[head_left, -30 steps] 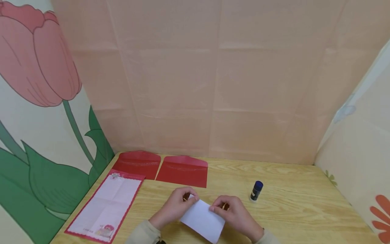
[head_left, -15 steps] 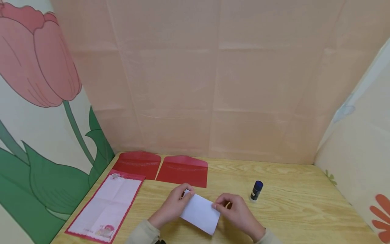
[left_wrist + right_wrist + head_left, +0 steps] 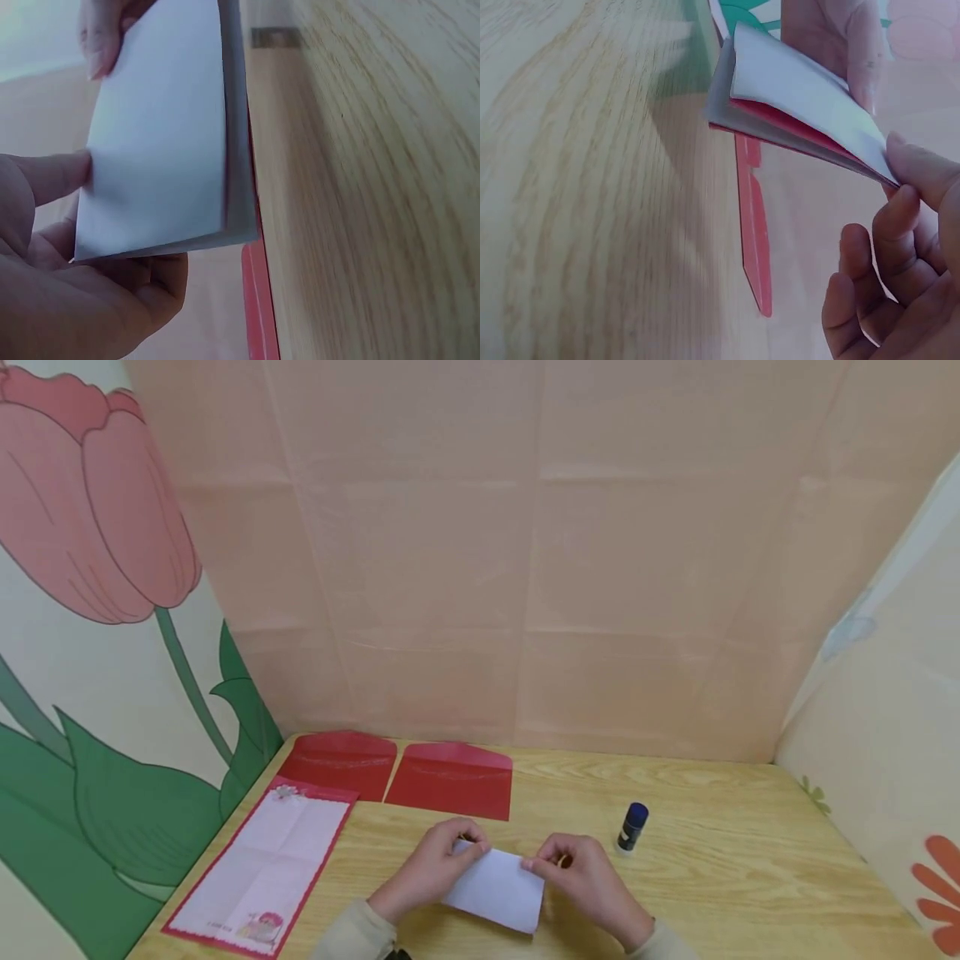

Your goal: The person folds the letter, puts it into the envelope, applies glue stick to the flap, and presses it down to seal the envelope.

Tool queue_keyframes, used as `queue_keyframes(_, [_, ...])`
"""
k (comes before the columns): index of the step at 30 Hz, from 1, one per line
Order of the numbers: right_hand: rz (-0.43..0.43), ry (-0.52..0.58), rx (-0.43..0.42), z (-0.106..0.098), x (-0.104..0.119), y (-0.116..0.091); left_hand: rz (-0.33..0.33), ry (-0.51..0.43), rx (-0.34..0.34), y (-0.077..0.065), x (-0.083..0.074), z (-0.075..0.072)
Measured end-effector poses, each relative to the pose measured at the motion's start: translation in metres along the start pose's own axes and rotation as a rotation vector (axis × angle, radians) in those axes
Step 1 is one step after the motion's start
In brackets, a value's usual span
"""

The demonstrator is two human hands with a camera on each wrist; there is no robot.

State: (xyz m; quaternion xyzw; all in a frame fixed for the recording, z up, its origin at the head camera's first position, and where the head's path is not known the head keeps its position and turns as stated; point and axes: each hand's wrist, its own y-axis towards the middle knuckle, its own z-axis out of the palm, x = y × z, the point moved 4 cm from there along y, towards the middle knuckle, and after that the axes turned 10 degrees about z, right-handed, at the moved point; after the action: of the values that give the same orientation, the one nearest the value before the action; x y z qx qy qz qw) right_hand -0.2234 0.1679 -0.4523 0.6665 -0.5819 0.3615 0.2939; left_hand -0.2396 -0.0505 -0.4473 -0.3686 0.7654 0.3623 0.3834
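A folded sheet of letter paper (image 3: pixel 495 893), white outside, is held by both hands near the front of the table. My left hand (image 3: pixel 435 864) pinches its upper left corner between thumb and fingers. At the upper right corner, my right hand (image 3: pixel 588 881) grips the edge with thumb and index finger. In the right wrist view the layers of the folded paper (image 3: pixel 802 90) gape at the lower side, and red shows between them. The other fingers of the right hand (image 3: pixel 907 247) curl loosely below. The left wrist view shows the left thumb on the paper's (image 3: pixel 157 150) edge.
Two red envelopes (image 3: pixel 453 789) with flaps unfolded lie at the back left. A pink-bordered letter sheet (image 3: pixel 273 852) with fold creases lies along the left edge. A glue stick (image 3: pixel 632 828) with a dark blue cap stands on the wooden table (image 3: pixel 750 860), right of the hands.
The folded paper has turned to lie more level, its lower right corner rising from one second ago. The right hand has shifted slightly right along the top edge; both hands keep their grip.
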Motion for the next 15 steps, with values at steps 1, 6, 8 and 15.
queue_keyframes(1, [-0.001,0.002,0.001,0.0,-0.0001,0.0002,-0.002,0.005,-0.002,-0.0002,0.0001,0.0002])
queue_keyframes(6, [-0.039,0.012,0.013,-0.0006,-0.0023,0.0001,-0.011,0.018,-0.025,-0.0004,0.0007,-0.0009])
queue_keyframes(8, [-0.056,0.019,0.014,-0.0016,-0.0031,-0.0001,-0.014,0.019,-0.052,0.0003,0.002,-0.0024])
queue_keyframes(15, [-0.087,0.029,-0.006,-0.0072,-0.0048,0.0002,-0.019,0.013,-0.125,0.0013,0.0087,-0.0091])
